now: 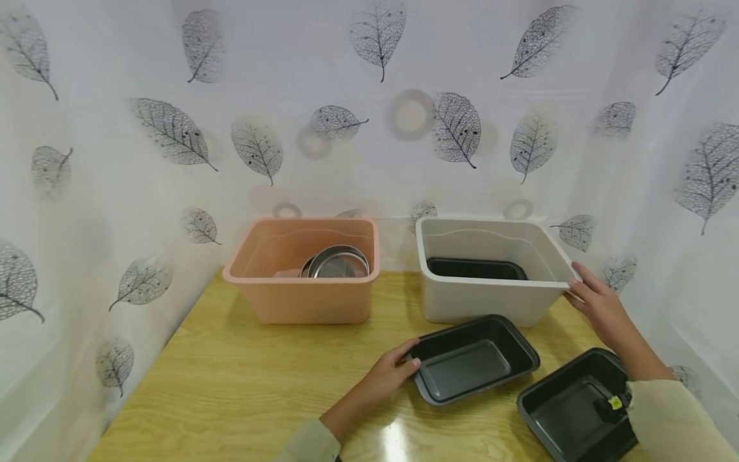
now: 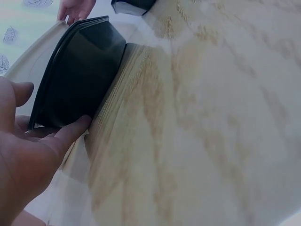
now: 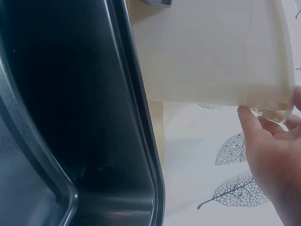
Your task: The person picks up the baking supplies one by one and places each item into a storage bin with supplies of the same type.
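Observation:
My left hand [image 1: 385, 380] grips the left end of a dark rectangular loaf pan [image 1: 465, 369], thumb at the rim and fingers beneath. In the left wrist view this pan [image 2: 82, 70] looks tilted. My right hand [image 1: 603, 311] holds the front right corner of a white plastic bin [image 1: 485, 300]; the right wrist view has its fingers curled at the bin's rim [image 3: 288, 56]. Inside the white bin lies another dark pan [image 1: 476, 269], partly hidden by the front wall. A second dark pan [image 1: 562, 410] rests on the table under my right forearm, which covers part of it.
To the left stands a peach plastic bin [image 1: 306, 300] with round metal pans [image 1: 340, 262] in it. Both bins are at the back of the wood-grain table [image 1: 242, 398]. A white curtain with leaf prints [image 1: 323, 58] surrounds the table's back and sides.

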The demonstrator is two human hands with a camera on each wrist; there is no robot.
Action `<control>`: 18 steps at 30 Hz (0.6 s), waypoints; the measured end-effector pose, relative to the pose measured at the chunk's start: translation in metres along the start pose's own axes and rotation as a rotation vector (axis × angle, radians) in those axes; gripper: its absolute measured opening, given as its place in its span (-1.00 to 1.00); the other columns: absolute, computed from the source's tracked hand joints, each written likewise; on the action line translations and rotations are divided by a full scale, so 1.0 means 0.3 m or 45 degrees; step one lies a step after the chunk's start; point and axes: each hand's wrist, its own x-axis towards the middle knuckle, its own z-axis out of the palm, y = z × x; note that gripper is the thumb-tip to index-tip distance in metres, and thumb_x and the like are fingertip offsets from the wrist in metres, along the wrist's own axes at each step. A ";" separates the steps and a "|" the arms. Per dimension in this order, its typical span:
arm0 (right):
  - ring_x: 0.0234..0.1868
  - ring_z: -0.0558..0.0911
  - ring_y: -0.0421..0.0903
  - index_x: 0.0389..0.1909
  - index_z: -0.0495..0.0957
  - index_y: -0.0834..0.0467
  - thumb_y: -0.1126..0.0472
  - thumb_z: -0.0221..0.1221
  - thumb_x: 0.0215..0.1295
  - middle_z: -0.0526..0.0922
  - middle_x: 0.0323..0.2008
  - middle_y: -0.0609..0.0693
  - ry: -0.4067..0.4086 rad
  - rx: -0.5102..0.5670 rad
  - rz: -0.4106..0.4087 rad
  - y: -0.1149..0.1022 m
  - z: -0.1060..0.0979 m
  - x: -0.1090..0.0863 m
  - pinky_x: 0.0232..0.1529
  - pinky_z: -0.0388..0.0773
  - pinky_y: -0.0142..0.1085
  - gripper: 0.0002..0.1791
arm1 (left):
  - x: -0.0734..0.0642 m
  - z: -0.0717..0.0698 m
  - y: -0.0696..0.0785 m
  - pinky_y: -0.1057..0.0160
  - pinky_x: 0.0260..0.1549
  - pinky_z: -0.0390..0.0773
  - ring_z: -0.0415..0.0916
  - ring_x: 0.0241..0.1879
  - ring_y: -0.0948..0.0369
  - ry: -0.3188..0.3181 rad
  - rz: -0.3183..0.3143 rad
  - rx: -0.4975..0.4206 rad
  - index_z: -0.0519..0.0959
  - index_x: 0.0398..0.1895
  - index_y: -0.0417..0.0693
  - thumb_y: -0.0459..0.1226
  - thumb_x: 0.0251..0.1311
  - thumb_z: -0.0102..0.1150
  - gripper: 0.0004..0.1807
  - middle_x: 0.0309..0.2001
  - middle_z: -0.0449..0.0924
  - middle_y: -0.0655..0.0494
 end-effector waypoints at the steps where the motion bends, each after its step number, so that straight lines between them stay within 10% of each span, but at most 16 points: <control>1: -0.03 0.46 -0.69 0.61 -0.34 0.16 0.13 -0.09 0.63 -0.37 0.63 0.12 0.000 -0.006 -0.004 0.000 -0.001 -0.001 -0.02 0.50 -0.73 -0.21 | 0.001 0.002 -0.001 0.47 0.08 0.46 0.50 0.20 0.12 0.009 0.004 0.007 0.33 0.50 0.01 -0.19 0.50 0.05 -0.46 0.32 0.49 -0.15; 10: -0.03 0.47 -0.70 0.61 -0.32 0.20 0.16 -0.08 0.62 -0.35 0.63 0.09 -0.002 0.005 -0.013 0.000 -0.005 0.003 -0.02 0.52 -0.72 -0.22 | 0.012 0.010 -0.019 0.35 0.16 0.52 0.42 0.32 -0.07 0.018 0.009 -0.168 0.33 0.48 -0.16 -0.39 0.47 -0.02 -0.47 0.38 0.40 -0.24; 18: -0.05 0.45 -0.68 0.61 -0.31 0.20 0.11 -0.06 0.62 -0.37 0.62 0.15 0.021 -0.062 0.018 -0.001 -0.005 0.004 -0.04 0.52 -0.72 -0.20 | 0.007 0.003 0.000 0.32 -0.22 0.71 0.59 0.03 -0.04 0.004 -0.097 -0.392 0.28 0.50 -0.20 -0.47 0.42 -0.09 -0.43 0.27 0.43 -0.37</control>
